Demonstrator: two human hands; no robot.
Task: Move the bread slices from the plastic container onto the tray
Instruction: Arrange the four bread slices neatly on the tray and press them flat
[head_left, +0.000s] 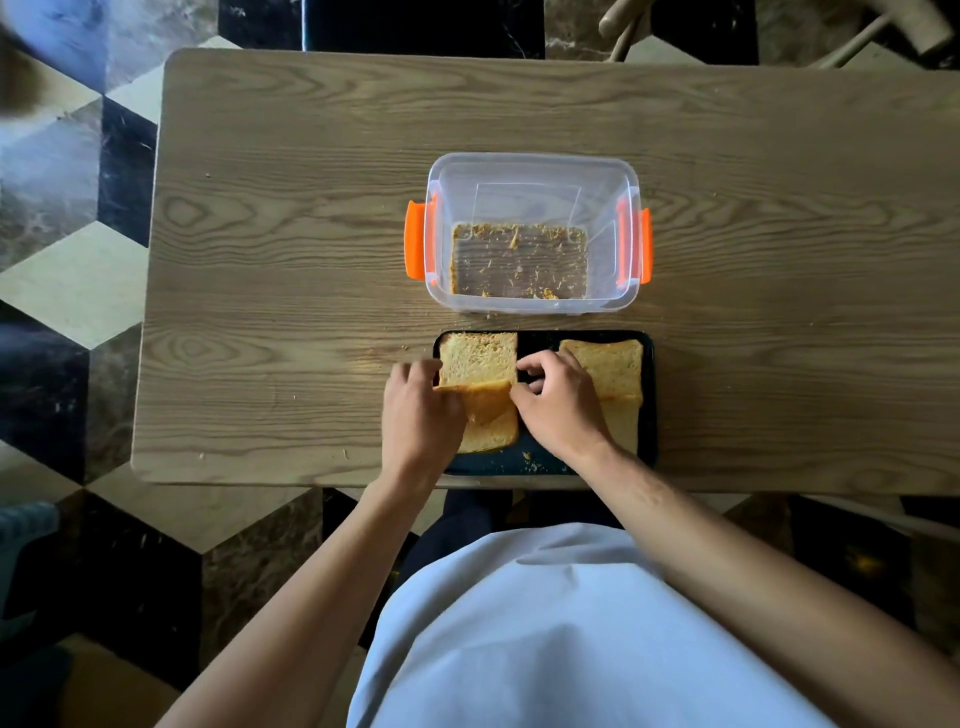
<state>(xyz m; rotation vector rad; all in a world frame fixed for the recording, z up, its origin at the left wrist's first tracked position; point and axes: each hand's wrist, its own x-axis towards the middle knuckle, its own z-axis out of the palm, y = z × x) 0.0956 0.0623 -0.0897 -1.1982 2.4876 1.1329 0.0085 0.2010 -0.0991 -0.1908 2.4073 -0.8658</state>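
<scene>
Table (311, 208): light brown wood, strong wavy grain with oval knots; plastic container (530, 176): clear, orange side latches (414, 240), golden-orange crumbs (519, 260) speckled across its base; tray (540, 340): black, glossy; bread slices (478, 358): pale yellow crumb, darker golden-brown crust edges; right-hand slice (608, 364) a deeper orange-tan; floor (67, 218): cube-pattern tiles in cream, mottled brown marble and black with white veining; shirt (545, 623): plain pale blue-white; chair (883, 31) top right: light beige wood.
</scene>
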